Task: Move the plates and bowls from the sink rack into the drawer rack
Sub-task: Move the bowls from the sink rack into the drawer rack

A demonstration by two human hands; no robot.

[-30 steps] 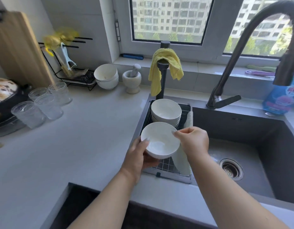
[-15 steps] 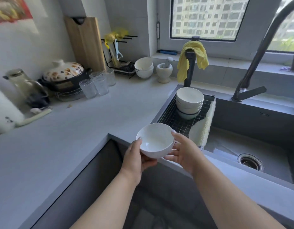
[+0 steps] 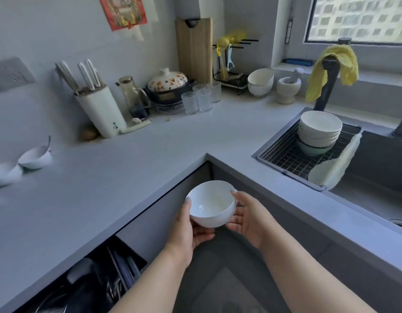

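Both hands on one white bowl now: left hand cupping it from below-left, right hand with fingers pressed to its right side, carried clear of the sink and out over the floor at the surface corner. Down-left of the fingers, open drawer rack finally in view, so drop-off looks close. Far up-right of the fingers, stacked bowls still waiting in the sink rack.
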